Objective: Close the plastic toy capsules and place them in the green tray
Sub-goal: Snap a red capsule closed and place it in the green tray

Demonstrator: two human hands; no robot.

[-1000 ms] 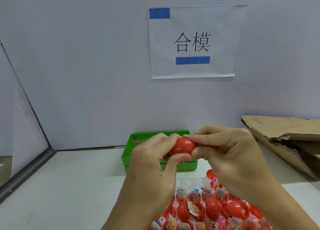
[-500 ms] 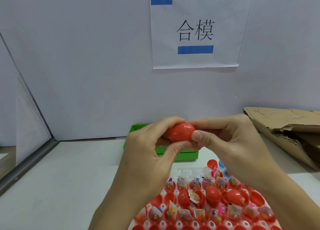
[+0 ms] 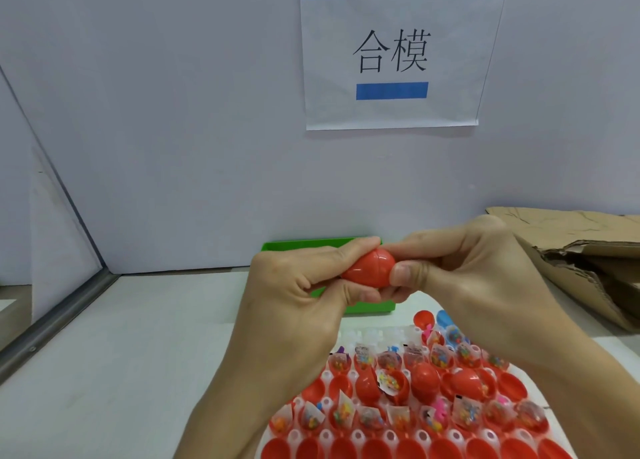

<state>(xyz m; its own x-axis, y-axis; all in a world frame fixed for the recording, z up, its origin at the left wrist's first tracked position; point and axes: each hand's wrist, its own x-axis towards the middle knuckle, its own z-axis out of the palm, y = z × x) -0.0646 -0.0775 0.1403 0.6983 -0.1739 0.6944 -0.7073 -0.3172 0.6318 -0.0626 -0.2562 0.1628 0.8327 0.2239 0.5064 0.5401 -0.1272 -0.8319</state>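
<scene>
Both hands, left hand (image 3: 294, 306) and right hand (image 3: 460, 278), pinch one red capsule (image 3: 369, 270) in the air before the green tray (image 3: 367, 308) at the table's far edge, seam apparently closed, not yet placed; many open capsule halves (image 3: 398, 417) remain on the near-edge holder.

Two hands: left (image 3: 294, 296) and right (image 3: 460, 278). One red capsule (image 3: 369, 268) held between both. One green tray (image 3: 311, 244). One white holder rack (image 3: 391, 434) with red halves, too many and too hidden for an exact count. Two closed capsules (image 3: 426, 375) there. One paper sign (image 3: 391, 53). One torn cardboard piece (image 3: 588, 261).
</scene>
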